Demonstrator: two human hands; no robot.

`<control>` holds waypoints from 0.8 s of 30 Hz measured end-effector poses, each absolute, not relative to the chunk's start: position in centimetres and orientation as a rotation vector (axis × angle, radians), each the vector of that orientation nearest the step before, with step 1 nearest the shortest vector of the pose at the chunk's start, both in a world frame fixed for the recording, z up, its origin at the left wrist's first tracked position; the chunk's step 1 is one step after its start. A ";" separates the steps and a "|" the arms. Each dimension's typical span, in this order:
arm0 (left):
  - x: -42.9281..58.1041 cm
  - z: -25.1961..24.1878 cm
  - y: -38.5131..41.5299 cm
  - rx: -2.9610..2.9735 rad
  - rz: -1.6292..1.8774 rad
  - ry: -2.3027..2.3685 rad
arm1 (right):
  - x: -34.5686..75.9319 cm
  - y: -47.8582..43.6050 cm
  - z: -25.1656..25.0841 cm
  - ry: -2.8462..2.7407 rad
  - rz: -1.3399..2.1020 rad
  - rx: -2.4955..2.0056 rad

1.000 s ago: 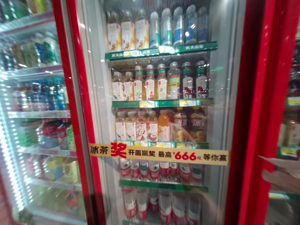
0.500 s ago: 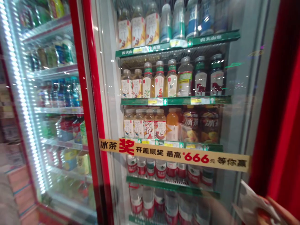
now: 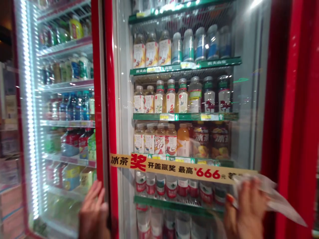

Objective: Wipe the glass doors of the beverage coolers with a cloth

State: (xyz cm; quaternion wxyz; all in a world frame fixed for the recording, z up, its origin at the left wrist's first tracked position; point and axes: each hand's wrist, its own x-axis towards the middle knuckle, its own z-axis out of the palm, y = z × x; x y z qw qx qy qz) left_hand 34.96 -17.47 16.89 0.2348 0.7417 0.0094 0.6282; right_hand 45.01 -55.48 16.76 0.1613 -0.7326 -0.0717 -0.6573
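My left hand (image 3: 94, 212) is raised at the lower left, fingers extended, in front of the red door frame (image 3: 99, 99) between two glass-door coolers. Lower right, my right hand (image 3: 246, 209) is against a thin whitish sheet (image 3: 281, 200), fingers bent over it, at the right end of a tan strip (image 3: 171, 169) with Chinese lettering and "666". The sheet covers the strip's last characters. Behind the glass stand rows of bottles (image 3: 170, 99) on green-edged shelves.
Another lit cooler (image 3: 67, 86) with shelves of coloured bottles stands at the left, a bright light strip down its side. Stacked boxes (image 3: 11, 205) are at the far left edge. A red panel (image 3: 299, 99) runs down the right side.
My left hand has come into view at the lower left. My right hand and the sheet have moved left, onto the strip's end. The view has shifted slightly.
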 end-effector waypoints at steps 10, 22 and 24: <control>45.3 24.1 -20.7 2.221 2.062 -0.170 | 48.3 -58.5 18.8 -0.685 -2.056 -2.218; 45.6 23.4 -20.1 2.229 2.056 -0.175 | 46.6 -53.3 20.8 -1.247 -2.092 -2.200; 45.4 23.7 -20.5 2.183 2.066 -0.195 | 47.1 -55.6 22.2 -0.731 -2.131 -2.234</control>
